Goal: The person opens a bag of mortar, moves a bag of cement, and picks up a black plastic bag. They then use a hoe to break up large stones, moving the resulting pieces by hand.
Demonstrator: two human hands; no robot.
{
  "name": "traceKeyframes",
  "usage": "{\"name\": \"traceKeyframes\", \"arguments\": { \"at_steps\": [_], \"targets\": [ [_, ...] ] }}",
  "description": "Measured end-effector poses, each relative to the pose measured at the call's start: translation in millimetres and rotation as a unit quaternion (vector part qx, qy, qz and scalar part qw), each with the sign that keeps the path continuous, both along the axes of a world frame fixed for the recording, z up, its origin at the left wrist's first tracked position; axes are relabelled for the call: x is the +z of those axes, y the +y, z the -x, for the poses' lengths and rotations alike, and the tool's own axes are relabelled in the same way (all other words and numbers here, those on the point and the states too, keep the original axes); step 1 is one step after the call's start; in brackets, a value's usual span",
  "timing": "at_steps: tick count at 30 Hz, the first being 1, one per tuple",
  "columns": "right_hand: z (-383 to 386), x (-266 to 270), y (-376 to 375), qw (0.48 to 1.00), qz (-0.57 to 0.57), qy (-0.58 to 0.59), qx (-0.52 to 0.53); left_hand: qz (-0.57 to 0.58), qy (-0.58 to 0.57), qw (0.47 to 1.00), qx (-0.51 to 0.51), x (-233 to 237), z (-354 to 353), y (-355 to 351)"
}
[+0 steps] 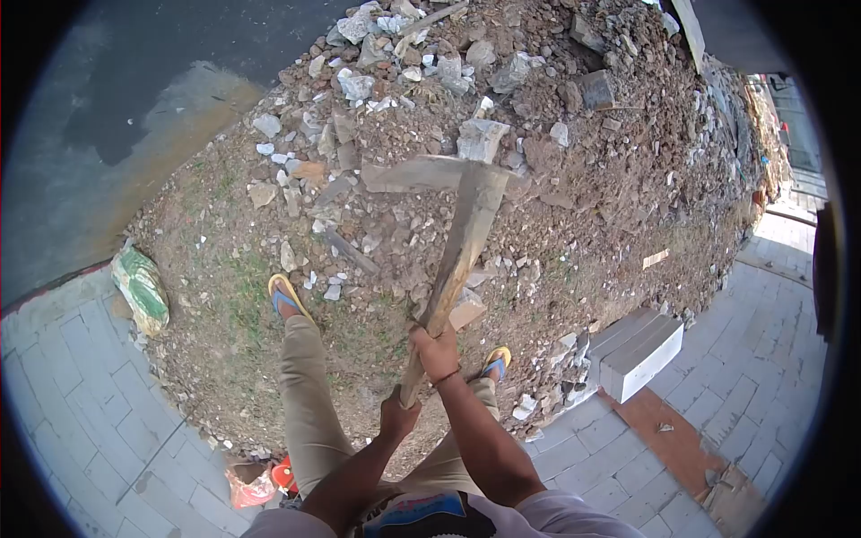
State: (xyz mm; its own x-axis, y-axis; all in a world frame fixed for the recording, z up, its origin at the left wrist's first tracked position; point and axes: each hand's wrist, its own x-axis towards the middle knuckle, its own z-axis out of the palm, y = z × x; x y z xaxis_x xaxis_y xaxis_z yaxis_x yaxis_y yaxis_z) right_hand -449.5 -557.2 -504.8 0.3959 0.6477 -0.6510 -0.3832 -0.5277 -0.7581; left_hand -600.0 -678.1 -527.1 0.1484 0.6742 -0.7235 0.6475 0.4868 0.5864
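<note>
I hold a pickaxe (468, 215) by its thick wooden handle, which slants up and slightly right from my body. My right hand (435, 354) is wrapped round the middle of the handle, a dark band on its wrist. Lower down, near the handle's end, my left hand (399, 418) is closed on it too. The pickaxe's dusty head lies crosswise over the rubble, its longer arm pointing left. Just beyond the head is a pale broken stone (482, 141). My feet, in yellow and blue flip-flops, stand apart on either side of the handle.
A mound of soil and rubble (619, 152) rises ahead. Dark, wet-looking paving (179, 117) lies at upper left. A green and white sack (141, 289) rests on the left edge. To the right are grey blocks (639, 354) and a brown board (659, 430) on paving.
</note>
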Motion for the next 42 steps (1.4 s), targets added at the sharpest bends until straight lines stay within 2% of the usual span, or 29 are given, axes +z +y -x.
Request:
{"name": "traceKeyframes", "arguments": {
  "at_steps": [3,4,6,8,9,11,13,14,15,17,20,21,27,29,31,32,34,35,37,39,40,42],
  "targets": [
    [-69,56,89,0.979,-0.142,-0.147,-0.003,-0.079,-0.109,0.99,0.034,11,-79,109],
    [-85,97,130,0.971,-0.19,-0.138,-0.035,-0.142,-0.142,0.979,0.027,1,-105,143],
    [-120,133,195,0.945,-0.247,-0.21,-0.057,-0.195,-0.193,0.962,0.018,34,-150,228],
    [-150,126,247,0.923,-0.254,-0.279,-0.078,-0.192,-0.205,0.96,0.005,40,-176,285],
    [-156,111,264,0.923,-0.254,-0.277,-0.081,-0.191,-0.204,0.96,0.002,35,-175,295],
    [-158,59,277,0.944,-0.107,-0.298,-0.094,-0.057,-0.183,0.982,-0.003,17,-164,300],
    [-148,-94,240,0.945,0.039,-0.32,-0.054,-0.052,-0.068,0.994,-0.074,-44,-123,253],
    [-124,-92,213,0.96,0.062,-0.245,-0.118,-0.04,-0.008,0.994,-0.103,-60,-96,227],
    [-106,-79,178,0.964,0.082,-0.18,-0.18,-0.022,0.015,0.992,-0.126,-58,-81,203],
    [-104,-86,122,0.967,0.078,-0.145,-0.195,0.002,0.022,0.987,-0.161,-51,-77,167],
    [-91,-95,59,0.974,0.059,-0.102,-0.196,0.03,0.042,0.988,-0.144,-27,-59,109],
    [-75,-75,49,0.97,0.08,-0.093,-0.21,0.037,0.05,0.987,-0.146,-19,-49,95],
    [24,-78,-70,0.972,0.108,0.089,-0.187,0.044,0.073,0.986,-0.145,-16,55,-35],
    [30,-60,-72,0.969,0.122,0.114,-0.185,0.025,0.077,0.987,-0.142,-19,63,-34],
    [17,-43,-51,0.984,0.035,0.089,-0.149,-0.035,0.042,0.992,-0.113,-25,48,-17],
    [1,-28,-27,0.99,0.009,0.056,-0.131,-0.086,0.004,0.993,-0.083,-19,24,12],
    [-44,30,43,0.993,-0.053,-0.032,-0.103,-0.098,-0.059,0.993,-0.039,-17,-33,77],
    [-70,30,72,0.983,-0.121,-0.114,-0.078,-0.138,-0.102,0.985,-0.035,-25,-60,109],
    [-99,93,143,0.96,-0.184,-0.196,-0.08,-0.162,-0.157,0.974,-0.029,-15,-113,183],
    [-125,96,197,0.934,-0.223,-0.264,-0.089,-0.156,-0.208,0.965,-0.03,8,-140,245],
    [-129,79,216,0.935,-0.219,-0.266,-0.088,-0.152,-0.209,0.966,-0.029,-3,-140,252],
    [-131,28,235,0.924,-0.119,-0.353,-0.087,-0.08,-0.164,0.982,-0.045,-26,-130,261]
  ]
}}
